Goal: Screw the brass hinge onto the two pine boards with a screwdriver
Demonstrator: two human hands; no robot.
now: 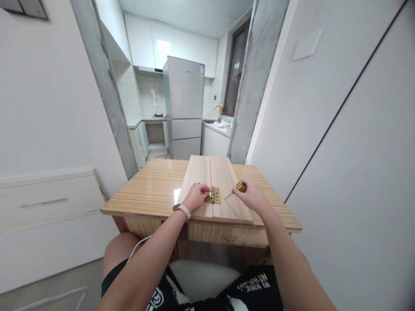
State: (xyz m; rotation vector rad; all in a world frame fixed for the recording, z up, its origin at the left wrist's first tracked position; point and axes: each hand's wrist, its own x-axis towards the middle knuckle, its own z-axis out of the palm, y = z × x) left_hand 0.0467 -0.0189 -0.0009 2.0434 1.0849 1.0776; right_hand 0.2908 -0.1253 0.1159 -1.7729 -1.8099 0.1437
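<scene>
Two pale wooden boards [227,172] lie side by side on the table, with a narrow seam between them. A brass hinge [217,195] spans the seam near the front edge, its knuckles along the joint. My left hand [196,195] has its fingertips pinched together over the hinge's left leaf, partly covering it; whatever is between them is too small to make out. In my right hand [252,195] is a yellow-and-black screwdriver [241,186], its shaft slanting down to the left. The tip is over the right board, apart from the hinge.
Small dark bits [196,184] lie on the left board beyond my left hand. Beneath is a wood-grain table [145,185] with a drawer handle [229,238] at its front. A white wall stands close on the right; a refrigerator [186,95] stands beyond the table.
</scene>
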